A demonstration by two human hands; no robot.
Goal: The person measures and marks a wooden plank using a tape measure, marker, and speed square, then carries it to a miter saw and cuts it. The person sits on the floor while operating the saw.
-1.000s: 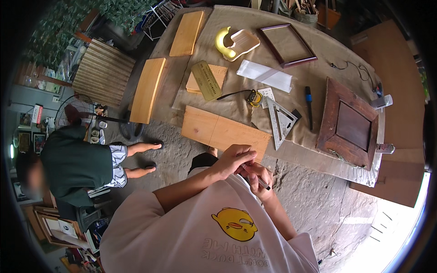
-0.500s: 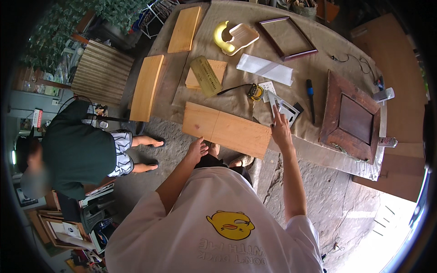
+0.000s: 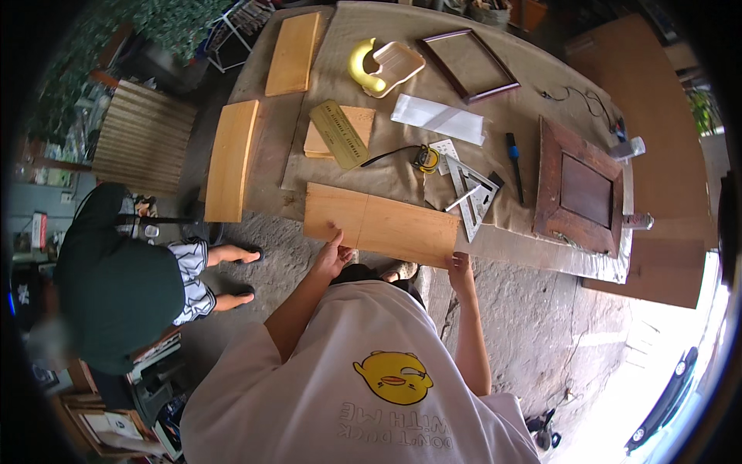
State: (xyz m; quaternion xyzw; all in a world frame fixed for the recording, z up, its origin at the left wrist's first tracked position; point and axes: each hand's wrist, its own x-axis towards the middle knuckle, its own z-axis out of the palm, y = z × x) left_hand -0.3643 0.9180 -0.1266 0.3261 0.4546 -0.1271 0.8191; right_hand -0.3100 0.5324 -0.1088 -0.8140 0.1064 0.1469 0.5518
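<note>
At the table edge, a wooden board [image 3: 381,224] is gripped along its near side by the left hand [image 3: 332,255] and right hand [image 3: 460,269]; just beyond the right hand, a metal square [image 3: 471,189] is seen.

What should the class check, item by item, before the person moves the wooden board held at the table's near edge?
1. Left hand on the wooden board: ok, at its near edge.
2. Right hand on the board: ok, at the near right corner.
3. Firmness of each grip: cannot tell.
4. Board supported by the table: ok, it lies flat.
5. Metal square clear of the board: cannot tell, very close.
6. Bystander clear: ok, stands to the left.
</note>
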